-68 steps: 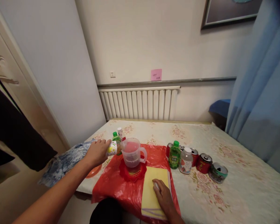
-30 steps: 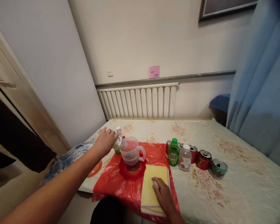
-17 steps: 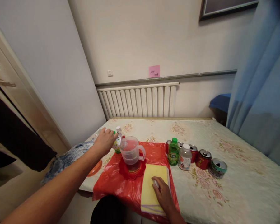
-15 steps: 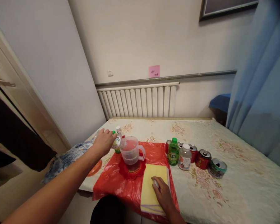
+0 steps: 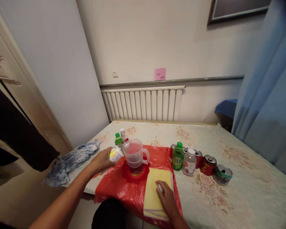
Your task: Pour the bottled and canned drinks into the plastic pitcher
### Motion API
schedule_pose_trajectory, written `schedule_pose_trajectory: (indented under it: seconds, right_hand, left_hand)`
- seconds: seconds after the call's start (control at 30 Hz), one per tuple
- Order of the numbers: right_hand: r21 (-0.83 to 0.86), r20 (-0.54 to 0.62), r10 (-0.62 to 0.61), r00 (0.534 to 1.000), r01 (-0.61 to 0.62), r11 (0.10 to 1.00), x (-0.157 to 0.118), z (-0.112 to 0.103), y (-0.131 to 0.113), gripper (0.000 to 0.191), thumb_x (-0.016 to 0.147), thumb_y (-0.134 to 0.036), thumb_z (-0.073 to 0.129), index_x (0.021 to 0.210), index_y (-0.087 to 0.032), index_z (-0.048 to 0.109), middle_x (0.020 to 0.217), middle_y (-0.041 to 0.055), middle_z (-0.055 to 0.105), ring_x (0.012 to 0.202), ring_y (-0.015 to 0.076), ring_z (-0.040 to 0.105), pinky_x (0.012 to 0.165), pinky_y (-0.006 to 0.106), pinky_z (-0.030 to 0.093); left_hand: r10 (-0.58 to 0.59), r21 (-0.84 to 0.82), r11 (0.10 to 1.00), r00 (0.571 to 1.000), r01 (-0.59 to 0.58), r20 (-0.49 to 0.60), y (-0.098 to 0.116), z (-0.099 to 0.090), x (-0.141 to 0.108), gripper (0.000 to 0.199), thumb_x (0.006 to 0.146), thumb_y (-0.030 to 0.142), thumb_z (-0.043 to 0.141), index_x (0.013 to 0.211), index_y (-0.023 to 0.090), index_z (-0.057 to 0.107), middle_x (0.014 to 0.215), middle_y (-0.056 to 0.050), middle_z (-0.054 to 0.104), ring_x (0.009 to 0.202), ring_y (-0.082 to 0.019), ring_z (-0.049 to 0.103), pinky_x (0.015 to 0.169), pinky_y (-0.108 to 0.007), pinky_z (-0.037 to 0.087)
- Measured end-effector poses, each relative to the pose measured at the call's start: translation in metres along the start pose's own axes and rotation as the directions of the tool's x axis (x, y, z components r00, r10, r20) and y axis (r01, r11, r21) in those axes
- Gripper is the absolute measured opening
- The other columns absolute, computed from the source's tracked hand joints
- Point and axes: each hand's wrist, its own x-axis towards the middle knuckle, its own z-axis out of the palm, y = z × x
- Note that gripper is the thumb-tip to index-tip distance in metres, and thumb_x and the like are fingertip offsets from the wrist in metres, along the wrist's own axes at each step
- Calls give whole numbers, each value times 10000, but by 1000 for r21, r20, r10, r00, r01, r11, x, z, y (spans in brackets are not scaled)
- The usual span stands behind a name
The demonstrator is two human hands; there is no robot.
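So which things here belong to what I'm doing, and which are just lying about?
Seemingly in use:
left hand: tilted bottle
right hand: small white thing
jug, red dish, yellow cloth

Seemingly lying about:
cans, capped bottles, blue-white fabric

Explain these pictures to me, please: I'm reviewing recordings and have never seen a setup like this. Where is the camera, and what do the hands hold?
There is no machine here, just a person working bare-handed. Every picture comes from one camera worn on the head, looking forward and down.

The left hand grips a tilted bottle, its neck at the rim of a clear jug. The right hand rests on a yellow cloth, with a small white object in its fingers.

The jug stands on a red dish over a red plastic sheet. To the right, on a floral tablecloth, are a green bottle, a white-capped bottle and several cans.
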Motion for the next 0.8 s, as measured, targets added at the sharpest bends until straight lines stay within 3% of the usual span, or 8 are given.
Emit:
schedule_pose_trajectory:
  seconds: [0.1,0.17,0.23,0.33,0.43,0.63,0.8]
  right_hand:
    - [110,21,81,996,-83,990,4,-3,1,356,787,-313,530,1093,-199,671,1045,100,695,871,227,683,729,336,573]
    - [224,100,157,982,-176,958,9,-8,-3,428,767,-349,525,1145,-183,642,912,84,705,697,208,686,607,325,571]
    - [335,207,196,958,-258,906,18,-16,-16,491,761,-389,541,1188,-158,608,791,59,694,605,199,674,586,336,567]
    - [436,333,140,933,-284,854,36,-29,-50,532,764,-396,597,1237,-155,568,793,51,701,614,193,680,615,339,561]
    - [417,411,38,911,-224,881,54,-39,-86,540,782,-372,618,1268,-150,547,637,-6,667,572,167,647,608,304,534]
    - [297,568,-41,822,-158,942,67,-50,-124,419,772,-250,610,1186,-194,639,620,-32,648,582,145,613,641,280,490]
    - [208,599,-48,800,-97,973,64,-55,-134,387,769,-193,591,1144,-218,684,660,-32,642,546,127,587,590,249,471]
  left_hand:
    - [-2,-327,945,998,22,59,-1,29,-21,577,659,255,619,1219,184,501,1011,-43,689,868,-233,658,721,-293,513]
    - [41,-448,894,998,-16,46,4,53,-36,618,625,245,624,1228,189,503,1082,-44,671,948,-245,636,786,-302,511]
    - [64,-589,808,995,-7,76,13,78,-51,650,613,265,626,1247,195,502,1116,-42,659,1011,-261,610,840,-316,498]
    - [78,-706,705,983,64,166,29,111,-68,720,579,259,647,1280,204,493,1143,-47,648,1046,-280,579,873,-332,476]
    - [153,-784,617,968,65,200,42,134,-77,756,561,232,670,1291,202,476,1102,-47,651,996,-271,579,840,-332,471]
    - [199,-830,555,958,64,207,51,151,-82,733,548,152,669,1257,212,494,1060,-27,642,906,-234,572,774,-308,457]
    - [215,-844,534,955,58,202,55,150,-86,733,541,140,678,1250,200,506,1095,-34,630,951,-243,561,812,-319,452]
